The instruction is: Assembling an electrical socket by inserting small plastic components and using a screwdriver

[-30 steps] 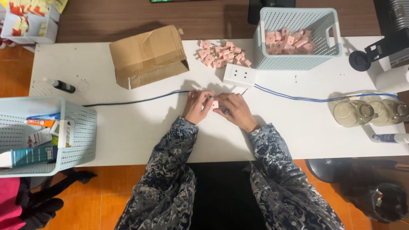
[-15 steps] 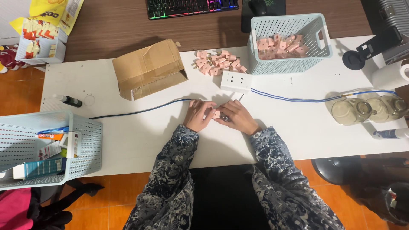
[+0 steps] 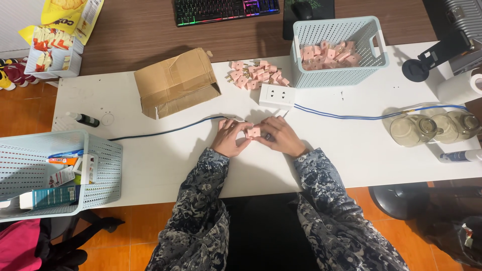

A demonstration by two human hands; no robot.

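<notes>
My left hand [image 3: 229, 138] and my right hand [image 3: 281, 136] meet at the middle of the white table [image 3: 351, 145], both closed around a small pink plug [image 3: 254, 132] held between the fingertips. Just beyond them lies a white socket block [image 3: 277, 96] with a blue cable [image 3: 351, 116] running right; a dark blue cable [image 3: 165, 131] runs left. A loose pile of pink plugs [image 3: 256, 73] sits behind the socket. More pink plugs fill the pale blue basket [image 3: 337, 75] at the back right.
An open cardboard box [image 3: 175, 83] lies at the back left. A second pale basket [image 3: 50, 173] with tubes and packets hangs over the left edge. A black marker [image 3: 84, 119], glass jars [image 3: 432, 128], a paper roll [image 3: 459, 88] and a keyboard [image 3: 226, 9] are also around.
The view has tilted, shifting the scene downward. My hands stayed together at the table's middle, and the pink plug now shows between the fingertips.
</notes>
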